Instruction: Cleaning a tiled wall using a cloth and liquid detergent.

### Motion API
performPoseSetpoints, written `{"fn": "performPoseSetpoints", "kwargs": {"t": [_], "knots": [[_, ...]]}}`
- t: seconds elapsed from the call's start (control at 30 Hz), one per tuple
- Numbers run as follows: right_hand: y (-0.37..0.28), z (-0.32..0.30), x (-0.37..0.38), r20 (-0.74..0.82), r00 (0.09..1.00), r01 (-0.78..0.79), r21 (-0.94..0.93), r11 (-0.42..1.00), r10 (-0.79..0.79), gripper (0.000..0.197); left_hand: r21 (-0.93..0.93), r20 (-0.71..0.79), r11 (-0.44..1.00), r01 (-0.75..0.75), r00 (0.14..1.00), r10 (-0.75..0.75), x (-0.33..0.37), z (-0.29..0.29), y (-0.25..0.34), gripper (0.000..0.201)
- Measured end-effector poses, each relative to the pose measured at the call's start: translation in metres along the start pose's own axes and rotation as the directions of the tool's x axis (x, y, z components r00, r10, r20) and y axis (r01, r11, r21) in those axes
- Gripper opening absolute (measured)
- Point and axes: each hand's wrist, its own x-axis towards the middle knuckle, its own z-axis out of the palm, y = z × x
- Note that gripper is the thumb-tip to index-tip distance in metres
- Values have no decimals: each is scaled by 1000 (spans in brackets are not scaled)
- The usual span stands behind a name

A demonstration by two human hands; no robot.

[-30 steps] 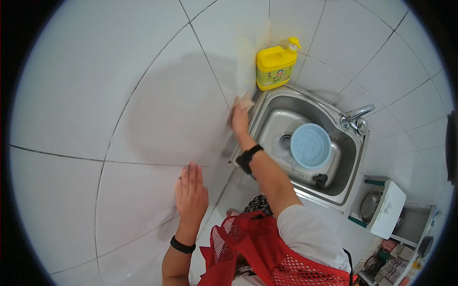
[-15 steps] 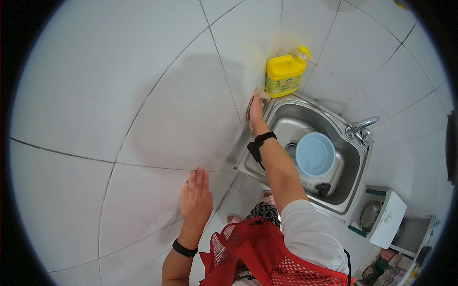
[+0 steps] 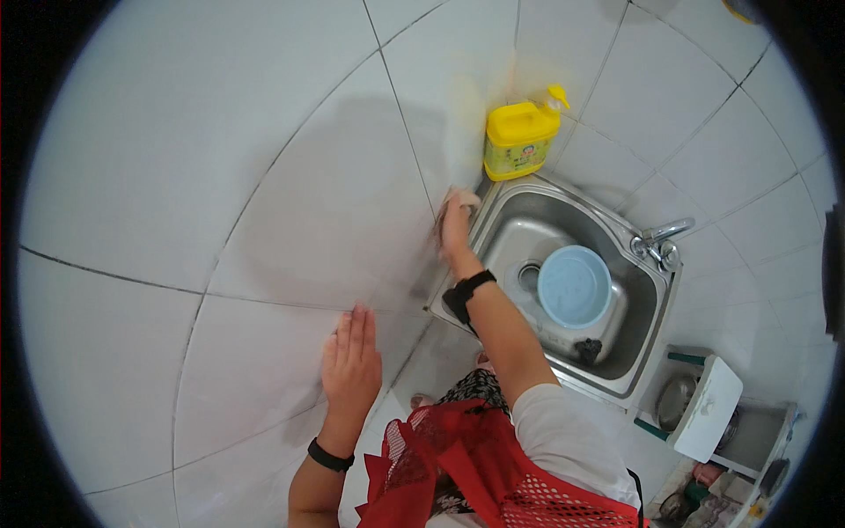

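A pinkish-beige cloth (image 3: 470, 201) is bunched under my right hand (image 3: 454, 231), which presses it against the tiled wall (image 3: 299, 202) just beside the sink's left rim. Motion smears that hand a little, and its palm side is hidden. Lower on the same wall, my left hand (image 3: 352, 361) lies flat with its fingers stretched out and holds nothing. Beyond the right hand, a yellow pump bottle (image 3: 521, 145) stands upright on the sink's far corner. My right forearm reaches over the left edge of the steel sink (image 3: 519, 220).
A light-blue basin (image 3: 574, 287) sits in the sink beside the drain (image 3: 529, 275), with a dark scrubber (image 3: 588, 351) near it. A chrome faucet (image 3: 660, 242) rises at the right rim. At lower right are a white stool (image 3: 709, 407) and a shelf with several items.
My right hand has slid the cloth along the wall toward me, away from the yellow bottle. The left hand stays on the wall; the whole view has shifted slightly.
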Motion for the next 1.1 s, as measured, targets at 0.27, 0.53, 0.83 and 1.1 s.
{"fn": "performPoseSetpoints", "kwargs": {"t": [0.27,0.53,0.83,1.1], "knots": [[-7,-15,41,-86,994,59,-68,996,-64,65,3,-10,1000,-15,1000,15,5,4,7,73],[10,36,-78,-88,992,-104,-212,972,87,51,66,54,997,31,998,-34,-13,5,-4,74],[-13,12,39,-166,980,-110,-14,994,106,64,111,14,994,23,1000,-24,-10,5,-2,69],[52,23,-51,-127,991,41,-59,997,-48,70,97,-5,995,27,1000,-26,-9,12,1,69]]}}
